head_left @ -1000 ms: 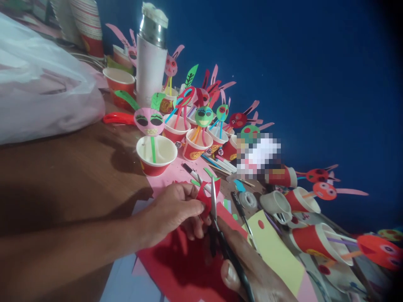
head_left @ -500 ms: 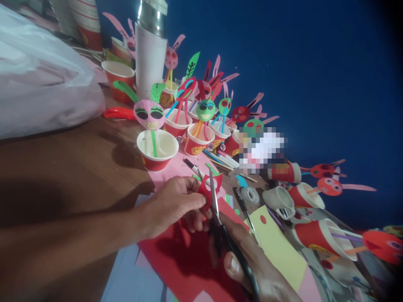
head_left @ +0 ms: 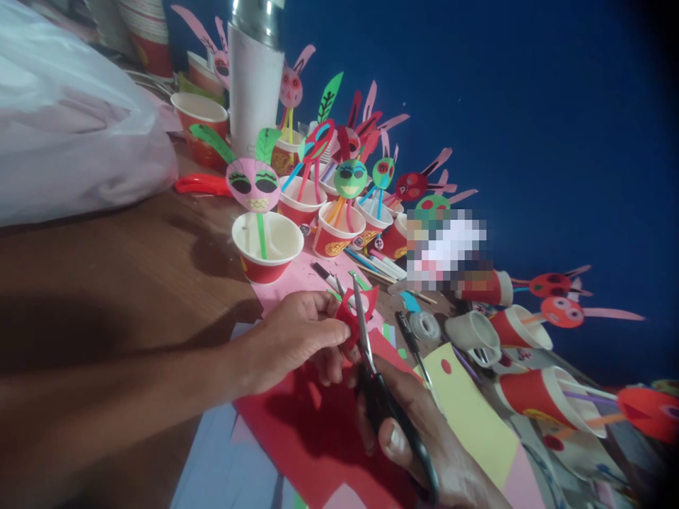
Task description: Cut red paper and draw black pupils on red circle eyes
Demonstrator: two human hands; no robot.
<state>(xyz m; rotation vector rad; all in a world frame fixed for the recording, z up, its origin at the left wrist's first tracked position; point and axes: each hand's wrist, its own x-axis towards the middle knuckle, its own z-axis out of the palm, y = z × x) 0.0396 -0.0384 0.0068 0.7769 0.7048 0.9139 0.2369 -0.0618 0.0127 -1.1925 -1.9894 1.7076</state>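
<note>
Below centre of frame, your left hand (head_left: 291, 343) pinches red paper (head_left: 352, 338); your right hand (head_left: 450, 456) grips scissors (head_left: 393, 411), blades parted, pointing up-left across paper, beside left fingertips.

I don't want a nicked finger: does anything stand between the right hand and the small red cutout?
Only the scissors, held in the right hand, with blades at the red cutout. The left hand pinches it close beside them; nothing else visible intervenes.
</note>
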